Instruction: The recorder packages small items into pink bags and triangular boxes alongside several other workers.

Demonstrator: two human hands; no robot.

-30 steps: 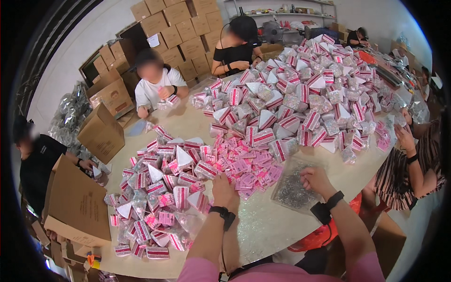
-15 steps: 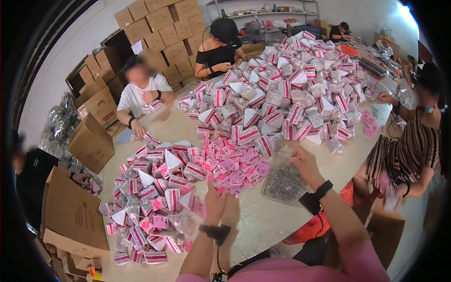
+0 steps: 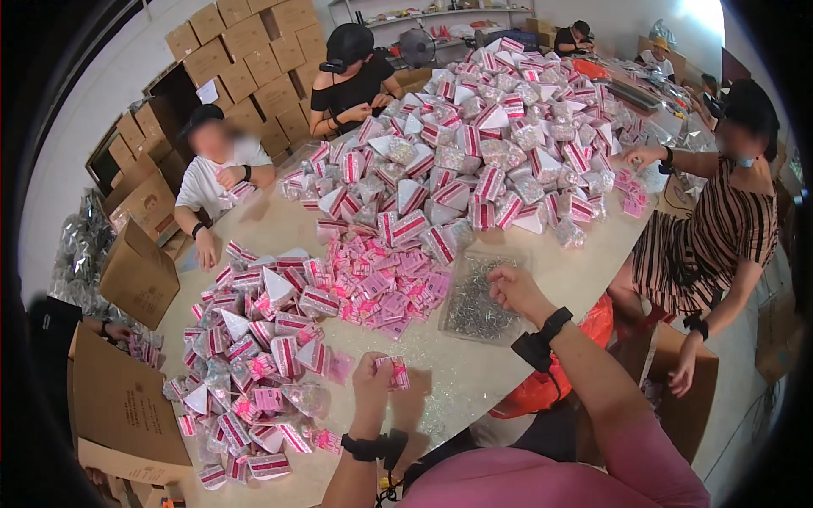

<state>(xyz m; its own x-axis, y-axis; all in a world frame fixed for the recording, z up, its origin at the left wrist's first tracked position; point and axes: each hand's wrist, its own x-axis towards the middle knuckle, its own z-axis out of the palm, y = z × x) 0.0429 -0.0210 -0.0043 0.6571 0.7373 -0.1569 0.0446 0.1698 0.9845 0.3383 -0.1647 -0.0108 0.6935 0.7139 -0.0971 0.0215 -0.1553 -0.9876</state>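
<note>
My left hand (image 3: pixel 370 385) is closed on a small pink printed card (image 3: pixel 395 373), held just above the table near its front. My right hand (image 3: pixel 517 293) hovers over the right side of a shallow clear tray (image 3: pixel 451 324) with many small silvery metal pieces (image 3: pixel 483 298) in it. Its fingertips are pinched together; whatever they hold is too small to make out. Beyond my left hand lies a heap of loose pink cards (image 3: pixel 385 284). Left of that hand is a pile of clear bags of glittery contents with pink-and-white labels (image 3: pixel 269 360).
A larger mound of similar bags (image 3: pixel 500 144) covers the far table. Co-workers sit around it: one in white (image 3: pixel 222 173), one in black (image 3: pixel 356 89), one in stripes (image 3: pixel 720 229). Open cartons (image 3: pixel 127 398) stand at left, a red plastic bag (image 3: pixel 550 372) by the right edge.
My left hand has drawn back from the pink card heap, with a card now showing in it. My right hand stays over the tray. The striped co-worker's far arm has reached toward the mound.
</note>
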